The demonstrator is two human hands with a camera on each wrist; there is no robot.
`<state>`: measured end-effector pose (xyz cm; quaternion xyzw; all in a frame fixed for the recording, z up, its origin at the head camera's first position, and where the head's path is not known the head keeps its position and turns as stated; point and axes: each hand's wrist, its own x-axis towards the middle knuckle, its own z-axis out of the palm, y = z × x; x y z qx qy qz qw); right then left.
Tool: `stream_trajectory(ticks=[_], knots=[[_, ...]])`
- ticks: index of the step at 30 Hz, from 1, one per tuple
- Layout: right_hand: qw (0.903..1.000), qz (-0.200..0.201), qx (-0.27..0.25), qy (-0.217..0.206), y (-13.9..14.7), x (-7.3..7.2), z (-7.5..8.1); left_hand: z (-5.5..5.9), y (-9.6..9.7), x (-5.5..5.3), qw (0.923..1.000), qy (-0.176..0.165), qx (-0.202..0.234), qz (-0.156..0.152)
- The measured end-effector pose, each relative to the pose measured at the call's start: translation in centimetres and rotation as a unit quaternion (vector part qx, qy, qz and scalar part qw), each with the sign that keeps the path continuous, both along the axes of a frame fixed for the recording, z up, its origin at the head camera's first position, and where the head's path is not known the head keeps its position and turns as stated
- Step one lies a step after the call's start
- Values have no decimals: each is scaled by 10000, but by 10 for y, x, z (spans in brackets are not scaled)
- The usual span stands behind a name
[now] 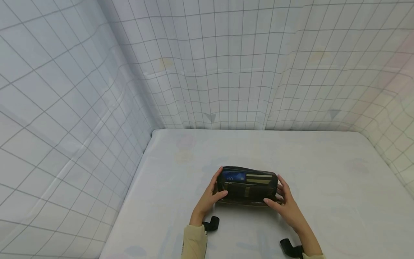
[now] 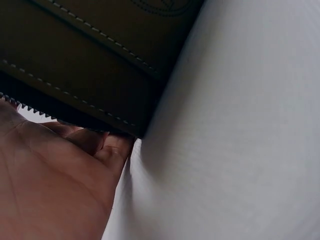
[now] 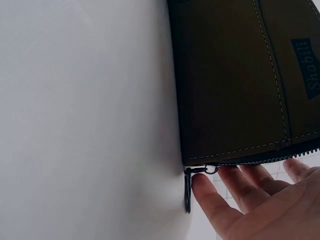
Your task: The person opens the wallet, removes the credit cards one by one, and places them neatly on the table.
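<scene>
A dark zip-around wallet (image 1: 255, 191) stands unzipped on the white table, its inside facing up toward the head camera. In it I see a blue card (image 1: 233, 176) and light-edged slots beside it. My left hand (image 1: 208, 199) grips the wallet's left end, thumb on the near side and fingers at the far side. At the other end my right hand (image 1: 288, 205) holds it the same way. The right wrist view shows the brown stitched outside with "Shabili" lettering, and a zipper pull (image 3: 188, 190) hanging by my fingertips. In the left wrist view, fingers meet the toothed zipper edge.
The white table (image 1: 181, 158) spreads around the wallet on all sides. White grid-patterned curtains (image 1: 207, 82) hang behind it and along both sides. A black wrist mount (image 1: 211, 223) sits on the left wrist, another (image 1: 291, 249) on the right.
</scene>
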<state>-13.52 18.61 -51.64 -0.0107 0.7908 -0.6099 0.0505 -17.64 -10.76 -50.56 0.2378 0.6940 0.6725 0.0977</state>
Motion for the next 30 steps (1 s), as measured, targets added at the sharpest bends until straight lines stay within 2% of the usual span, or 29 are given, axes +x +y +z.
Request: stream_trajectory(ticks=[6, 15, 25, 30], knots=[[9998, 8, -201, -82, -1, 5, 1, 0, -1, 1, 9996, -257, -51, -44], [9999, 46, -131, 37, 0, 11, -6, -2, -1, 1, 9988, -467, 1, -149], [9999, 18, 20, 133, 0, 16, -10, 1, -1, 2, 9987, -462, -182, -142], [9997, -7, 150, 178, -2, 15, -8, 1, -2, 2, 9991, -333, -186, -167]])
